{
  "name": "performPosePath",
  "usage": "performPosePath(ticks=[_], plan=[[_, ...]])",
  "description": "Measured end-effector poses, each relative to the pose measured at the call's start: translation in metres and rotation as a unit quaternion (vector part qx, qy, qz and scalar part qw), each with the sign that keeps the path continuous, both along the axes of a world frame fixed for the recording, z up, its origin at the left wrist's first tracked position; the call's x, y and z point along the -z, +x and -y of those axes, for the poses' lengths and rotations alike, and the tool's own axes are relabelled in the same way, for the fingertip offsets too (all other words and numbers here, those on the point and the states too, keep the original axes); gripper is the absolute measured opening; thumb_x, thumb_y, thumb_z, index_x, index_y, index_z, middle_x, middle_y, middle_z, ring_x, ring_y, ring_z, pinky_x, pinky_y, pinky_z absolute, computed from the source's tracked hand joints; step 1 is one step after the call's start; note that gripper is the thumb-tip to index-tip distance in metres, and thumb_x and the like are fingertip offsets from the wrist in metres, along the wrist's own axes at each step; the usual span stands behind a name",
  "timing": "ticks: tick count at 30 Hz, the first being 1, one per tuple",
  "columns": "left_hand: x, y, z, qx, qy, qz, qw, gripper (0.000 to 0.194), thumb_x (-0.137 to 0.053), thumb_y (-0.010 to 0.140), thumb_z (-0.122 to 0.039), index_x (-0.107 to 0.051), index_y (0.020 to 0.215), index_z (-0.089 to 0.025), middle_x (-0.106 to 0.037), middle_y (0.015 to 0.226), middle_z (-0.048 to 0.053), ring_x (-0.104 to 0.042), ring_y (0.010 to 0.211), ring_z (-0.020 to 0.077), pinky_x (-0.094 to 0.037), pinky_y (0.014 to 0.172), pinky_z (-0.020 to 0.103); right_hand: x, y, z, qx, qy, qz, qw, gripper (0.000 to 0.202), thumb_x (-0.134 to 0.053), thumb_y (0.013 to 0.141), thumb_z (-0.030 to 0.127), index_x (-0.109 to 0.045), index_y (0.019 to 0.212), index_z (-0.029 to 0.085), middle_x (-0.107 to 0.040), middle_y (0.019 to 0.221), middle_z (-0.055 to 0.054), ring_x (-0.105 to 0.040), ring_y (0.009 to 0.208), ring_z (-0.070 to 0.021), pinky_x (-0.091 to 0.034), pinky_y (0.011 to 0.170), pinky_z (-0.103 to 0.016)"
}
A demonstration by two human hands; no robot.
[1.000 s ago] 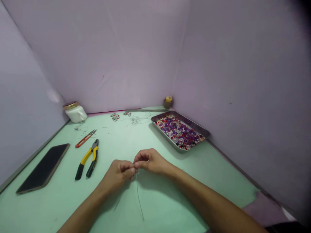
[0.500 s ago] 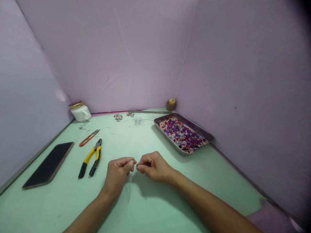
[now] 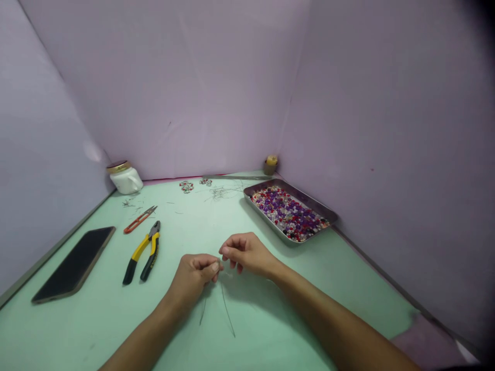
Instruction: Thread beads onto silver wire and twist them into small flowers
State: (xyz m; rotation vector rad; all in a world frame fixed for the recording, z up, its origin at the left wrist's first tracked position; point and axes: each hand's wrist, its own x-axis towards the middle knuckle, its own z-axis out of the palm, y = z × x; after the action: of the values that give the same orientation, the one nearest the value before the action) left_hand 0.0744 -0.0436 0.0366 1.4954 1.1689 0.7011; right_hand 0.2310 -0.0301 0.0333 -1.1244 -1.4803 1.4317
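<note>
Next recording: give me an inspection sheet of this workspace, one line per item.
Surface: pale green table, wire offcuts scattered at the back.
Job's things: thin wire, its two ends trailing toward the person.
Clutter: metal tray of mixed beads; yellow-handled pliers; orange snips; dark phone; white jar; small spool; two beaded pieces.
Grippers: left hand, grip pinched on the wire; right hand close beside, fingers curled, whether it touches the wire unclear.
Cables: nothing seen.
Surroundings: plain lilac walls on three sides.
</note>
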Motion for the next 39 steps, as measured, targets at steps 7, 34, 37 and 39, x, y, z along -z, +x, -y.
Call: performPosePath(ticks=[7,34,37,39], plan=[[0.002,0.002,-0.001,0.004,-0.004,-0.004,1.0,0.025,-0.048,0.067,-0.027,-0.045,0.046,-0.014,-0.031,0.04,-0.006,-0.022,0.042,0.0062,-0.016,0.043,0.023,0.0,-0.001,0.005,-0.016,0.086,0.081,0.993,0.01,-0.051,0.069,0.02,-0.056,0.064,0.013,-0.051,0.052,0.002,-0.042,0.047,-0.0069,-0.035,0.045,-0.019],[0.013,-0.004,-0.01,-0.03,-0.004,0.059,0.998,0.026,-0.05,0.07,-0.026,-0.045,0.047,-0.014,-0.031,0.041,-0.006,-0.021,0.042,0.006,-0.013,0.042,0.022,0.003,-0.009,0.004,-0.008,-0.08,-0.007,0.997,0.019,-0.051,0.069,0.031,-0.053,0.068,0.013,-0.053,0.064,-0.001,-0.049,0.045,-0.0085,-0.039,0.038,-0.02],[0.015,-0.003,-0.012,-0.06,0.002,0.061,0.996,0.026,-0.05,0.069,-0.026,-0.045,0.046,-0.015,-0.03,0.04,-0.007,-0.021,0.041,0.0058,-0.013,0.041,0.022,0.009,-0.008,0.002,-0.019,-0.062,0.049,0.997,0.018,-0.053,0.068,0.03,-0.055,0.066,0.013,-0.051,0.052,0.001,-0.045,0.04,-0.0083,-0.036,0.037,-0.02],[0.016,-0.002,-0.013,-0.058,-0.003,0.056,0.997,0.026,-0.051,0.069,-0.027,-0.046,0.046,-0.014,-0.029,0.039,-0.007,-0.02,0.04,0.0054,-0.013,0.041,0.022,0.013,-0.008,0.001,-0.022,-0.026,0.081,0.996,0.017,-0.052,0.069,0.029,-0.056,0.065,0.013,-0.047,0.043,0.003,-0.041,0.036,-0.0073,-0.033,0.036,-0.019]])
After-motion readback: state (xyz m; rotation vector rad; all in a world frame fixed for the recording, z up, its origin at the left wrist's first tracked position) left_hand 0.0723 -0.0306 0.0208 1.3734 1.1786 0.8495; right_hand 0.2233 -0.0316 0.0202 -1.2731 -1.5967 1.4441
